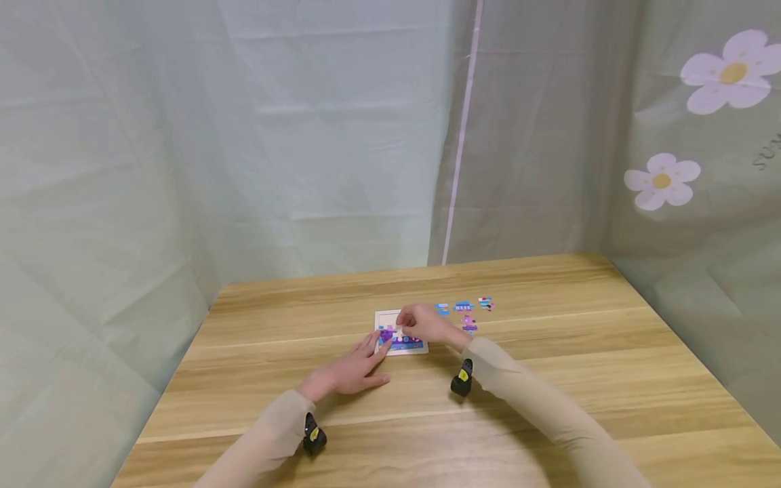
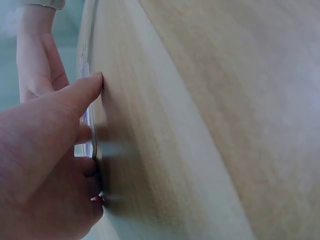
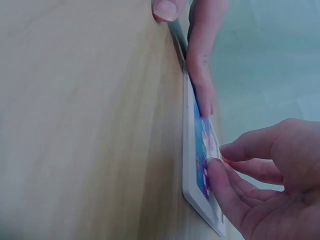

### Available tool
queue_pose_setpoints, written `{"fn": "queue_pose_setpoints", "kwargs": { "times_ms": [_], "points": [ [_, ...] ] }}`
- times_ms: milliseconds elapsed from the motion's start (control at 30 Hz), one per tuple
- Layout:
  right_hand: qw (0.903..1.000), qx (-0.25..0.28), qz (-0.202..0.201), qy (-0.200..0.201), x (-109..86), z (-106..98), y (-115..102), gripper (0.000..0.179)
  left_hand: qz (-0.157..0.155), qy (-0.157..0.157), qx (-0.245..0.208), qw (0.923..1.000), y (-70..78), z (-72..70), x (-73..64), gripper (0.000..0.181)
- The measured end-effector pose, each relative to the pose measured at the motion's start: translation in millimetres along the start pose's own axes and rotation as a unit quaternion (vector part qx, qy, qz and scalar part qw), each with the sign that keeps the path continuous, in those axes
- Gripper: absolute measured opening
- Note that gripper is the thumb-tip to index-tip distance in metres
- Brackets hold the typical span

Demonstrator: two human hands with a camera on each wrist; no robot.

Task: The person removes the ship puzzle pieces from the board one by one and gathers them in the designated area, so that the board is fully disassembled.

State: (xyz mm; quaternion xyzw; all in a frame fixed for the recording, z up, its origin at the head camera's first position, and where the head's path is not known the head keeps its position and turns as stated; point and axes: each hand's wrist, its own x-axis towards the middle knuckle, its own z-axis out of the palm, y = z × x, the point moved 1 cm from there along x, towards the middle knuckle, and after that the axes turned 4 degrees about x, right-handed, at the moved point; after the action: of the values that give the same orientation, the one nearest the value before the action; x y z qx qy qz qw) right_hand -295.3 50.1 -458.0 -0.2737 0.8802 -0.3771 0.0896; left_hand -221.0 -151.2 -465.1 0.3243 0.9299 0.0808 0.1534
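A small white-framed jigsaw puzzle (image 1: pixel 404 352) lies flat on the table, its lower part filled with purple and blue pieces and its upper part pale. My left hand (image 1: pixel 356 366) rests at its left side, fingers extended onto the frame and picture, thumb spread on the wood (image 2: pixel 55 125). Over the board, my right hand (image 1: pixel 427 324) brings thumb and forefinger together at the picture's surface, pinching a small puzzle piece that the fingers mostly hide. In the right wrist view, the right hand (image 3: pixel 270 175) touches the puzzle board (image 3: pixel 189 170) with its thumb tip.
Several loose puzzle pieces lie right of the board, among them a blue one (image 1: pixel 463 306), a pink and purple one (image 1: pixel 468 323) and one farther back (image 1: pixel 485 303). The wooden table (image 1: pixel 256 346) ends at hanging curtains (image 1: pixel 342 169) behind and at both sides.
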Motion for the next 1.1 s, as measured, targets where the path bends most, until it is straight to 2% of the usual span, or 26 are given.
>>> {"fn": "queue_pose_setpoints", "kwargs": {
  "times_ms": [333,667,867,1033,1100],
  "points": [
    [0.9995,-0.016,0.028,-0.008,8.9,10,-4,0.022,0.005,0.002,-0.004,1.0,1.1,-1.3,-0.1,0.072],
    [0.9996,-0.001,0.019,-0.022,8.4,14,-4,0.017,0.006,-0.008,-0.002,0.9999,1.9,-1.5,-1.6,0.068],
    [0.9988,0.019,0.02,-0.04,8.1,15,-3,0.02,0.008,-0.012,-0.009,0.9998,3.3,0.0,-1.9,0.068],
    [0.9984,0.049,-0.01,-0.026,8.6,12,-6,0.014,0.001,-0.004,-0.002,1.0,1.7,-0.4,0.1,0.068],
    [0.9976,0.065,-0.01,-0.021,9.8,12,-4,0.012,0.0,-0.004,0.002,1.0,1.3,-1.1,1.2,0.068]
  ]
}}
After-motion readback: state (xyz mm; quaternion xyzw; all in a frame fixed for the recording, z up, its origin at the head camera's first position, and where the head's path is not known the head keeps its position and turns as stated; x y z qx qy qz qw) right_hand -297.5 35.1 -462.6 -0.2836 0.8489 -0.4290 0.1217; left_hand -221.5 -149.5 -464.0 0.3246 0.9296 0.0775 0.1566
